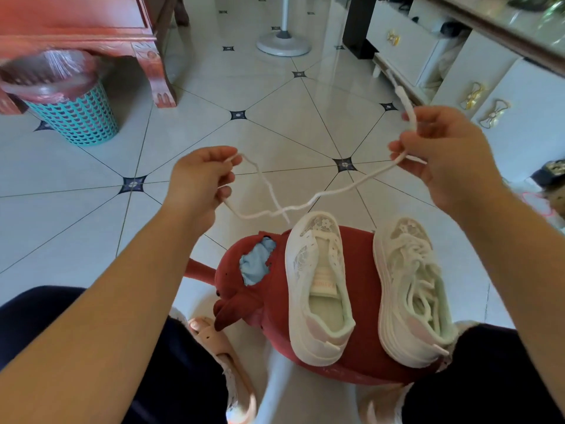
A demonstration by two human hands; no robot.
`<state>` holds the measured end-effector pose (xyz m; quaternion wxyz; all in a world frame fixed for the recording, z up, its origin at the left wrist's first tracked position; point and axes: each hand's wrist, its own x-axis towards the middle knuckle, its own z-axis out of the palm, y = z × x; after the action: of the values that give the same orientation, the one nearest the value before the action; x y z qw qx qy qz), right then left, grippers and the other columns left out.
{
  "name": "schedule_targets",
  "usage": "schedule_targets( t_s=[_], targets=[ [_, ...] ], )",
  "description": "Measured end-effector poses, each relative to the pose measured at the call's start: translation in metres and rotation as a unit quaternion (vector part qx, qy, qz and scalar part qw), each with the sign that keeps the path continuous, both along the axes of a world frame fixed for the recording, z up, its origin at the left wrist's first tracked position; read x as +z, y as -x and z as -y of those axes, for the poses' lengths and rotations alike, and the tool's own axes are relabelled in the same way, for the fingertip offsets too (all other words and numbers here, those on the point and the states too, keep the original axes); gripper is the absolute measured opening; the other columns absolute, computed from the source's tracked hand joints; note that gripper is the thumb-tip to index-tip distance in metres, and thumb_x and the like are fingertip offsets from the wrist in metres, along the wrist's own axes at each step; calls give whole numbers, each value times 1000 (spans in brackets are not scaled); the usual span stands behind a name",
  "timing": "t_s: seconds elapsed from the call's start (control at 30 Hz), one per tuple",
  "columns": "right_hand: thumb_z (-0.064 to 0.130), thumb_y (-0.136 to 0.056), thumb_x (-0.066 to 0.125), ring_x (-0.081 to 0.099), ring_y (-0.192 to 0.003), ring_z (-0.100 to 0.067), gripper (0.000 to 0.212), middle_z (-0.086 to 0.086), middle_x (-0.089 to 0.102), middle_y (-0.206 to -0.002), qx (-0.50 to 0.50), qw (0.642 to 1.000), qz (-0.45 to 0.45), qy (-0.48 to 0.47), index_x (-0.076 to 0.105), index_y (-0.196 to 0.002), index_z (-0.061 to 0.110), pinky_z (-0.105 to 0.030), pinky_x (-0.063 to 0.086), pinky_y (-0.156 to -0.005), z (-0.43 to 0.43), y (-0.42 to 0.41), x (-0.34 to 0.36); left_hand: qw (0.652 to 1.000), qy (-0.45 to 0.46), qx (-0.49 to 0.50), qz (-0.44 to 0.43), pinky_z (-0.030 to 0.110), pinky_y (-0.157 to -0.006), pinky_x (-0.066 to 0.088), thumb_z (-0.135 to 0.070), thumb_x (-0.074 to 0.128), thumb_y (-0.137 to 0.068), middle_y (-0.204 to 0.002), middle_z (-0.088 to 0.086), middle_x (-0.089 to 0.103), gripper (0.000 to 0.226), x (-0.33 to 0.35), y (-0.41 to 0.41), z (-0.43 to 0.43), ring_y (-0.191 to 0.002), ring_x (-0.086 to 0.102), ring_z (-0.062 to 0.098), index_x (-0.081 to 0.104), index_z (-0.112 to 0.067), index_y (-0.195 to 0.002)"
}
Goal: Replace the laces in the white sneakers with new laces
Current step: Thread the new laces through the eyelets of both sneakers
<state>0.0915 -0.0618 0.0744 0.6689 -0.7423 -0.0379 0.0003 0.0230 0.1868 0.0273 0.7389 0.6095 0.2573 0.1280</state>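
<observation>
Left hand [201,175]: pinched one stretch of the white cord shoelace [318,197] between thumb and curled fingers, above and left of the shoes.
Right hand [440,154]: fingers curled round the other stretch, with the lace's far end sticking up past the hand.
Shoelace: hung slack between both hands, crossing itself just above the near shoe's toe.
Left white mesh sneaker [318,289]: lay on the red padded stool [360,270], eyelets bare, tongue exposed.
Right white mesh sneaker [412,289]: lay beside it with loose laces heaped over its opening; whether they were threaded could not be told.
Progress: seemingly early. One shoe was stripped and not yet relaced, and the other remained to be done.
</observation>
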Motion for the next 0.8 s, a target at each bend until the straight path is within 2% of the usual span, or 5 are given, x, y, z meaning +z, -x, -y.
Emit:
schedule_targets(
  t_s=[0.27,0.4,0.53,0.63,0.8],
  targets=[
    [16,-93,54,45,-63,-4,26,9,52,-72,42,966,140,214,64,-83,37,-7,38,-52,33,-16,25,999,9,-27,22,15,-43,32,5,43,-91,-94,7,66,24,30,-5,-2,-53,43,8,63,-9,-93],
    [20,-91,56,57,-94,-13,26,7,64,-104,175,853,94,483,62,-114,31,-22,43,-81,16,-4,2,992,-25,-116,43,16,-44,27,5,44,-92,-92,4,69,24,43,-6,21,-48,36,7,63,-10,-93],
    [25,-89,59,55,-102,-9,45,9,56,-112,215,890,90,391,44,-131,34,-24,42,-89,-26,8,-11,968,-58,-235,63,14,-39,24,8,46,-89,-86,-1,70,27,45,-8,46,-41,29,6,64,-13,-85],
    [25,-91,55,56,-105,-14,11,7,61,-112,257,910,56,321,58,-101,30,-27,44,-88,-46,10,-18,964,-28,-251,83,16,-40,21,7,45,-89,-84,-2,70,29,49,-11,53,-42,27,6,65,-13,-85],
    [24,-95,48,57,-77,0,21,4,64,-88,249,895,-11,371,66,-88,16,-19,43,-73,-18,-3,-30,992,115,-44,14,14,-41,20,4,43,-92,-84,3,68,23,44,-18,27,-44,27,5,61,-10,-89]
  ],
)
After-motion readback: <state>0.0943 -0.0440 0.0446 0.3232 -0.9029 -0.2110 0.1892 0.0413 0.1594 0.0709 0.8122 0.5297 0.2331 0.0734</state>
